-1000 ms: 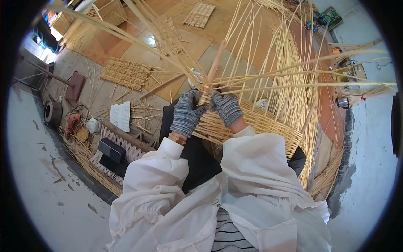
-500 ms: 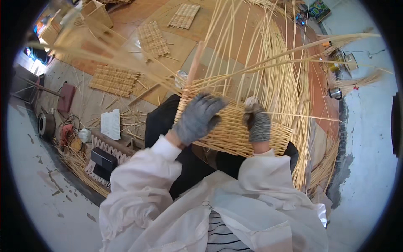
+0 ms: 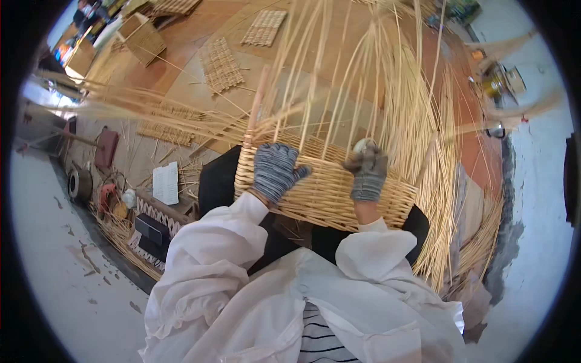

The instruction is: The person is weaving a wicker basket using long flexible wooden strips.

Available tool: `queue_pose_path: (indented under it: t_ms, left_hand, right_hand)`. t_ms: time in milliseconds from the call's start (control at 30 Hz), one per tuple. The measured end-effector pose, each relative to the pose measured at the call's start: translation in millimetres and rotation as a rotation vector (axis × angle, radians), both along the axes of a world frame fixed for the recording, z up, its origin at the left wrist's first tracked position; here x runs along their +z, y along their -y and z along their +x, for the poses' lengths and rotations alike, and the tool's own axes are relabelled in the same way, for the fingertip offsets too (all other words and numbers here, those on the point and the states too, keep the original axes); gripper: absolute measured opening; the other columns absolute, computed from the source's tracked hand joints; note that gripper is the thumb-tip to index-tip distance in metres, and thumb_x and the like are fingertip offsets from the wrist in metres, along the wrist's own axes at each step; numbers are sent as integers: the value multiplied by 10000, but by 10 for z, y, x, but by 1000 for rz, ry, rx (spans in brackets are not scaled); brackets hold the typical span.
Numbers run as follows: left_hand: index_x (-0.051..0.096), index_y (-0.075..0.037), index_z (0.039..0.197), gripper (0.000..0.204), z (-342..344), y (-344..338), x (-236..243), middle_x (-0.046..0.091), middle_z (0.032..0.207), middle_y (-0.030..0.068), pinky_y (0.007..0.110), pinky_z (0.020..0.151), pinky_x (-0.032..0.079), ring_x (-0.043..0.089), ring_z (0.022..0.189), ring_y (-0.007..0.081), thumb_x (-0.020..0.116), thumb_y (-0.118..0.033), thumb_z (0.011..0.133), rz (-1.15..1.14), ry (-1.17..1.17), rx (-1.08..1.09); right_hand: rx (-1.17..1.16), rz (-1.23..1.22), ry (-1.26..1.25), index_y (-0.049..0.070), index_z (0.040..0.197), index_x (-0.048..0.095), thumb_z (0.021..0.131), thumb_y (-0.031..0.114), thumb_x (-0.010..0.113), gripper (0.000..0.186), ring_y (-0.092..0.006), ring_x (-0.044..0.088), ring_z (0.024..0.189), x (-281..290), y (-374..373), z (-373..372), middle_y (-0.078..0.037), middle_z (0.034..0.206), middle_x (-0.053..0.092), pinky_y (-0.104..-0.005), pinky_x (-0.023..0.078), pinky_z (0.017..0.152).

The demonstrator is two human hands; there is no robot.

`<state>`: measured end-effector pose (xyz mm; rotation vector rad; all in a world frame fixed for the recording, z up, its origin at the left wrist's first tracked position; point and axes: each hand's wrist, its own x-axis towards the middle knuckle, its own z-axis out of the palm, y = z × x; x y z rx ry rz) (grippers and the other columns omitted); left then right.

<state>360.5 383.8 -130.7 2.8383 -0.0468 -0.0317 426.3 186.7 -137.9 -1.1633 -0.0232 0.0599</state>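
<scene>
A half-woven wicker basket [image 3: 327, 187] rests across my knees, with long pale willow rods [image 3: 310, 91] standing up from its far edge. My left hand [image 3: 278, 172], in a grey knitted glove, lies over the basket's left part, its fingers bent over the top edge and its thumb apart on the woven wall. My right hand [image 3: 368, 174], gloved too, is closed at the top edge farther right, beside the upright rods. Its fingertips are partly hidden. A thicker peeled stick [image 3: 258, 103] rises from the left corner, and loose rod ends sweep off to the left, blurred.
A large bundle of rods [image 3: 426, 199] lies to the right of my knees. Woven panels [image 3: 221, 65] and a square basket [image 3: 143, 39] lie on the floor ahead. Left are a white sheet [image 3: 165, 183], a black box [image 3: 151, 230] and a red-handled tool [image 3: 108, 198].
My left hand has come down and left onto the basket's edge. The basket has shifted slightly left and its wall faces me more. Long rods at the right have swung away; my right hand stays at the edge.
</scene>
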Motion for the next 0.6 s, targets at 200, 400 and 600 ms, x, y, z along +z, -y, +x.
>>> queue_pose_path:
  t_ms: [200,400,600]
  left_hand:
    - [502,-103,1202,638,14,298,118,492,1192,194,477,996,247,437,1139,353,562,-538,739,-36,765,-72]
    - [436,-260,1282,758,120,1067,331,502,1184,186,523,1025,154,416,1182,327,561,-675,659,180,-197,74]
    - [449,-275,1270,658,85,1120,104,545,1092,174,509,971,251,501,1045,343,603,-563,699,234,579,-68]
  right_hand:
    - [75,291,116,29,1004,526,829,50,536,177,-163,563,706,184,222,-1,-41,732,521,-343,500,630]
    - [80,-986,499,32,1088,465,809,255,546,366,-203,560,747,-685,618,843,-103,909,550,-415,492,657]
    - [190,150,-84,37,1027,542,893,182,484,206,-183,582,745,-561,1583,165,-105,830,580,-327,497,621]
